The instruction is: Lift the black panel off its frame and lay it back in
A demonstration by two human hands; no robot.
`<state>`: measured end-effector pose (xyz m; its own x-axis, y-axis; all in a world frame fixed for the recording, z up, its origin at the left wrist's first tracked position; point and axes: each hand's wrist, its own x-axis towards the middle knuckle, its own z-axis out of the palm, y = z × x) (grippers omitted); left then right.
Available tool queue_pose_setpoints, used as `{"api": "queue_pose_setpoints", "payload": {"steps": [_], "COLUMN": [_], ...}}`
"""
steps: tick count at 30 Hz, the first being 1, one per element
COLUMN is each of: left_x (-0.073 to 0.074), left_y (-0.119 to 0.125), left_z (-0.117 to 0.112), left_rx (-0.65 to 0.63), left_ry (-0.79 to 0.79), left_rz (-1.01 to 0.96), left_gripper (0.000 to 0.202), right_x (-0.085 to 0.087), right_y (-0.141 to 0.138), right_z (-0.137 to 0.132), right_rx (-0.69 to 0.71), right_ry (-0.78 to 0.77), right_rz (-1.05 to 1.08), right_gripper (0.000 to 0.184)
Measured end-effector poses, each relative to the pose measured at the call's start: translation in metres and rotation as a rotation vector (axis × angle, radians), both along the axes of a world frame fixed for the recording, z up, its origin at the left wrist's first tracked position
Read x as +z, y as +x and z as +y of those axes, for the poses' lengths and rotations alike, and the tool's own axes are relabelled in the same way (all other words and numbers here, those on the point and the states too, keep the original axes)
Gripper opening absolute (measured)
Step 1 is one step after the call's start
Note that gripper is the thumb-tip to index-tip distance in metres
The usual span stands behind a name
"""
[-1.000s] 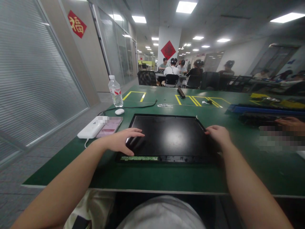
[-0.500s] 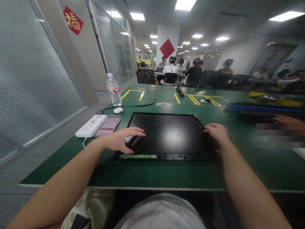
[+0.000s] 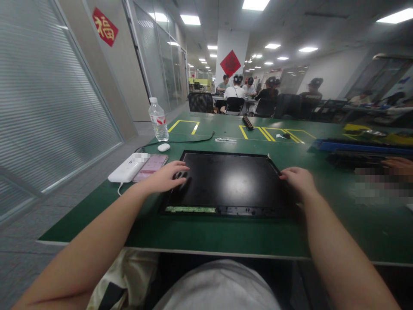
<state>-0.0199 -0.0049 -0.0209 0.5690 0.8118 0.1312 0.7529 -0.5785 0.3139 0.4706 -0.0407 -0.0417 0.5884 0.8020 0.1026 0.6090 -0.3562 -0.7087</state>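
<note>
A black display panel (image 3: pixel 213 181) lies flat on the green table in front of me, screen side up. A strip of green circuit board (image 3: pixel 190 209) shows along its near edge, on the left half. Over the panel's left edge rests my left hand (image 3: pixel 168 175), its thumb and fingers stretched out and apart. At the right edge, my right hand (image 3: pixel 300 180) is closed, with the fingertips pinching the black frame near the upper corner. Part of the right hand's grip is hidden behind the hand.
On the left lie a white power bank (image 3: pixel 127 168), a phone (image 3: pixel 151 167) and a white case (image 3: pixel 163 147). A water bottle (image 3: pixel 158 120) stands behind them, near a black cable (image 3: pixel 193 141). Blue-and-black parts (image 3: pixel 361 146) and another person's hand (image 3: pixel 398 165) are at the right.
My left hand has moved farther from me along the panel's left edge, and its thumb has left the near corner. My right hand stays at the right edge. The view has shifted slightly.
</note>
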Motion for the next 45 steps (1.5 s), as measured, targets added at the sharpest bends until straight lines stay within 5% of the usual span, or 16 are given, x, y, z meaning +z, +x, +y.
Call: {"api": "queue_pose_setpoints", "payload": {"steps": [4,10,22,45], "left_x": [-0.005,-0.008,-0.016,-0.007], "left_y": [-0.001,0.002,0.003,-0.009], "left_z": [0.01,0.014,0.018,0.016], "left_rx": [0.172,0.176,0.216,0.213], "left_ry": [0.065,0.08,0.042,-0.144], "left_rz": [0.156,0.297,0.152,0.074], "left_gripper": [0.049,0.051,0.054,0.066], "right_x": [0.0,-0.001,0.004,0.001], "right_y": [0.0,0.0,-0.006,-0.005], "right_z": [-0.001,0.0,-0.002,0.0], "right_rx": [-0.004,0.007,0.017,0.017], "right_ry": [-0.003,-0.006,-0.013,0.017], "right_rz": [0.0,0.002,-0.068,-0.096], "right_gripper": [0.019,0.021,0.018,0.016]}}
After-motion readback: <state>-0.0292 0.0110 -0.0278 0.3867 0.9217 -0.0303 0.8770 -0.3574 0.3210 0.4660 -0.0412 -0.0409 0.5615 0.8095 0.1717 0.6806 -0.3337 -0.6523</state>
